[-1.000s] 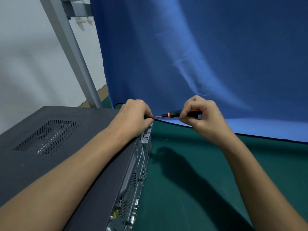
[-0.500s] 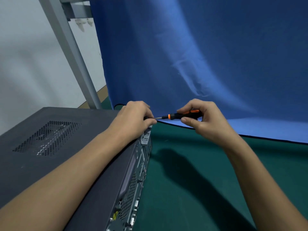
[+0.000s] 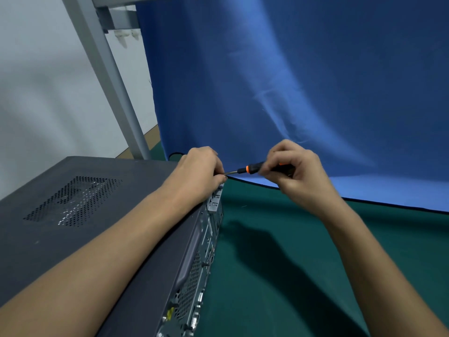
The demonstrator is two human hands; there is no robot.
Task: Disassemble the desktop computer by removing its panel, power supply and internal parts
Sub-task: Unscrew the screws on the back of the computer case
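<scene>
Works at the far right corner of the desktop computer (image 3: 97, 215), lying flat at the left of the green surface (image 3: 291, 263), vented panel up, ports facing right. Rests the left hand (image 3: 199, 173) on that corner, fingertips pinched on the metal shaft of the screwdriver (image 3: 252, 169). Grips the black-and-orange handle in the right hand (image 3: 298, 171), fingers curled. Beyond, a blue cloth (image 3: 291, 81).

A black screwdriver (image 3: 252, 169) banded orange; left of the grip, a dark grey computer case (image 3: 136, 181) with dotted perforations; green mat (image 3: 393, 229) below, blue cloth (image 3: 291, 81) behind.
</scene>
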